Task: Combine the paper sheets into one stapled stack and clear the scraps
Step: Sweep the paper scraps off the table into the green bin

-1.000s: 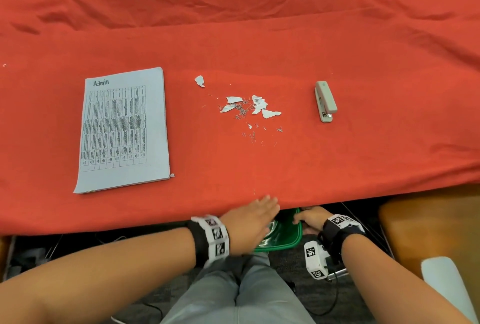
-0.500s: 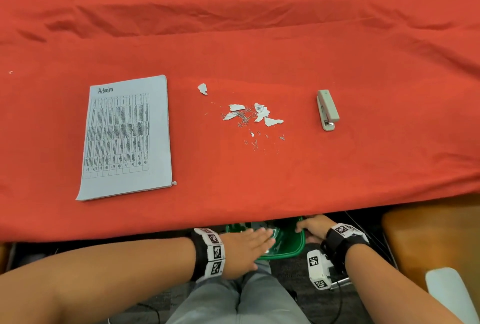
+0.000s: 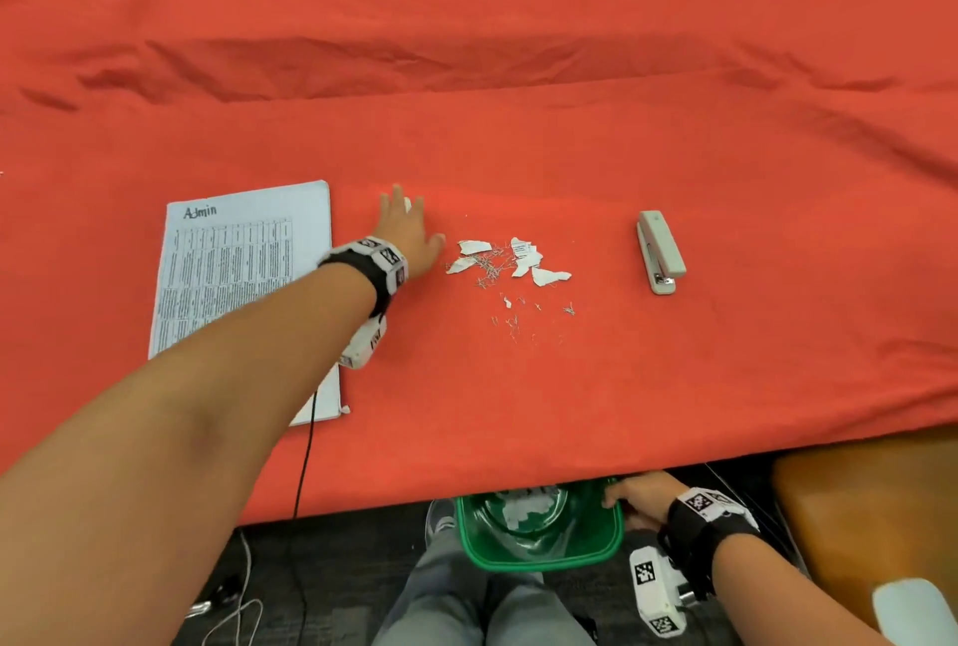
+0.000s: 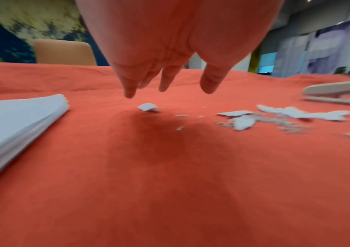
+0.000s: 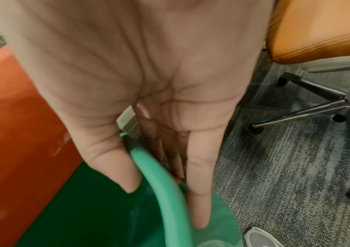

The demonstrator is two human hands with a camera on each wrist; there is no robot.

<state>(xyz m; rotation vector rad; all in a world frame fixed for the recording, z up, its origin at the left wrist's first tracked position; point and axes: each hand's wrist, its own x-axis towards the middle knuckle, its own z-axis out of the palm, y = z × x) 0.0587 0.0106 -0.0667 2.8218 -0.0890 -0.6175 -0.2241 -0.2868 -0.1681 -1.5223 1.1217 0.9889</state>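
Note:
My left hand [image 3: 407,223] reaches out over the red table with fingers straight, hovering just above a lone paper scrap [image 4: 148,107] and holding nothing. To its left lies the printed paper stack [image 3: 243,272]. To its right is a pile of torn scraps [image 3: 510,262] mixed with loose staples [image 3: 518,321]. The grey stapler [image 3: 659,251] lies further right. Below the table's front edge my right hand [image 3: 635,497] grips the green bin's rim [image 5: 165,183], thumb inside and fingers outside. The bin [image 3: 544,562] holds some scraps.
The red cloth [image 3: 518,412] hangs over the table's front edge above the bin. An orange office chair [image 3: 871,516] stands at the right, its wheeled base [image 5: 339,103] on the carpet. A black cable [image 3: 306,438] trails from my left wrist across the stack's corner.
My left hand has left the bin below the table edge and reached far forward to the lone scrap beside the paper stack. My right hand still holds the bin.

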